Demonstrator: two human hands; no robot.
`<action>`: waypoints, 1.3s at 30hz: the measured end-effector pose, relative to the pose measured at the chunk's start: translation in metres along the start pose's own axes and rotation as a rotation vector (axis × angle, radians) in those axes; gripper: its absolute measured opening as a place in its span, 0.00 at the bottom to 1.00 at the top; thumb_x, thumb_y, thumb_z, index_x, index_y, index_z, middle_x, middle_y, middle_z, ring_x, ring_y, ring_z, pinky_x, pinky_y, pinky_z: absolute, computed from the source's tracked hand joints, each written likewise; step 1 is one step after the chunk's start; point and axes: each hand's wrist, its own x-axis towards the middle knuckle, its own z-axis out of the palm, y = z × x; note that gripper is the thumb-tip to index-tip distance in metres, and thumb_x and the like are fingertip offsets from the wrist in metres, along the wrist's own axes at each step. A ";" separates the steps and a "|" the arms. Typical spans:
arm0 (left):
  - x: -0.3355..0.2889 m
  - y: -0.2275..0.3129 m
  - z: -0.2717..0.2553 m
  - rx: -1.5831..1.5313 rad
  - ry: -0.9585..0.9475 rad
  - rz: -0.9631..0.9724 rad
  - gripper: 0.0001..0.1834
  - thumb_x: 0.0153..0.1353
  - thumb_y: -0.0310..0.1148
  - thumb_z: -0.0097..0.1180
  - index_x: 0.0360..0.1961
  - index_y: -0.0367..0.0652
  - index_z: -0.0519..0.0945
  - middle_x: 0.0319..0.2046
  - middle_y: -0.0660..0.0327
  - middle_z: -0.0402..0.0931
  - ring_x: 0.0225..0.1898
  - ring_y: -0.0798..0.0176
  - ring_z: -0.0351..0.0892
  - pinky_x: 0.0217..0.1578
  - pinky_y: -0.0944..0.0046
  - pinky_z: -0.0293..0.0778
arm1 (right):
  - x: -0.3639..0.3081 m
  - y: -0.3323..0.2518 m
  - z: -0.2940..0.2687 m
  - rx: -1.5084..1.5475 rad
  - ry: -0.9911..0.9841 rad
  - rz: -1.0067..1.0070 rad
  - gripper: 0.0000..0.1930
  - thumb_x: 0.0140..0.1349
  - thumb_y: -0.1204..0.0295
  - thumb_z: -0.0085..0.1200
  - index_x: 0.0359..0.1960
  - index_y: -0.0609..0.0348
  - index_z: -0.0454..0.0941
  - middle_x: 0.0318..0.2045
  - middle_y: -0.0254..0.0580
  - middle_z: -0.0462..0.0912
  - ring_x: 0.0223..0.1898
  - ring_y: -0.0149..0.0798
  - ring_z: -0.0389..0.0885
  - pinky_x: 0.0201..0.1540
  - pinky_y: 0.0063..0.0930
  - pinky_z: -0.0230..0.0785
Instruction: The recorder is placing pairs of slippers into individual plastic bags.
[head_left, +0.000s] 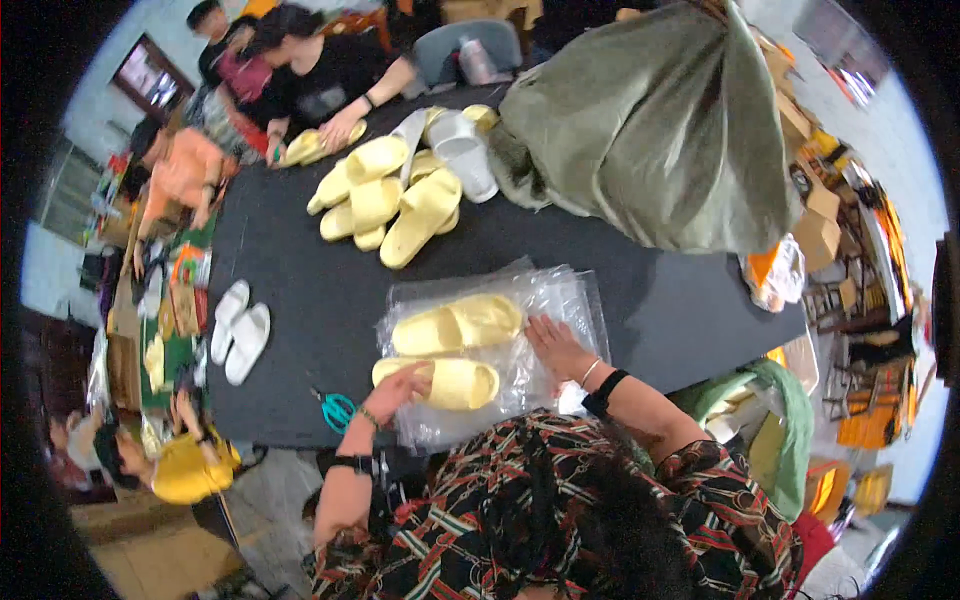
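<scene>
Two pale yellow slippers lie side by side on a stack of clear plastic bags [545,295] in front of me. My left hand [395,393] grips the heel end of the nearer slipper [460,385], its fingers bent over the footbed. The farther slipper [480,320] rests on the bags with its strap end pointing right. My right hand [558,350] lies flat on the bags, just right of that slipper, fingers stretched out and holding nothing.
Beyond the bags is a heap of yellow slippers [375,200] with grey slippers [462,150]. A large grey-green sack [650,130] stands at the back right. White slippers [245,335] and teal-handled scissors [336,410] lie left on the dark table [290,250]. Across it, a person [325,80] handles a slipper.
</scene>
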 end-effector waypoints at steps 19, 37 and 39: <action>0.065 0.045 0.004 1.444 -0.162 0.607 0.39 0.52 0.51 0.59 0.65 0.55 0.63 0.69 0.52 0.48 0.69 0.45 0.47 0.66 0.47 0.49 | -0.002 0.000 0.025 -0.101 0.204 0.073 0.76 0.15 0.52 0.76 0.70 0.60 0.39 0.72 0.46 0.40 0.72 0.52 0.39 0.69 0.52 0.41; 0.120 0.007 0.011 1.292 -0.181 0.916 0.42 0.46 0.44 0.62 0.62 0.42 0.64 0.65 0.50 0.57 0.70 0.47 0.45 0.69 0.47 0.39 | -0.004 -0.014 -0.023 -0.027 -0.099 0.087 0.76 0.17 0.48 0.73 0.70 0.61 0.38 0.72 0.53 0.39 0.72 0.55 0.37 0.69 0.53 0.39; 0.128 0.010 0.027 1.337 -0.091 0.809 0.36 0.44 0.38 0.59 0.57 0.40 0.68 0.62 0.49 0.63 0.69 0.44 0.50 0.69 0.47 0.41 | -0.008 -0.016 -0.022 -0.025 0.010 0.089 0.78 0.15 0.48 0.74 0.71 0.61 0.35 0.72 0.52 0.36 0.73 0.54 0.34 0.69 0.54 0.38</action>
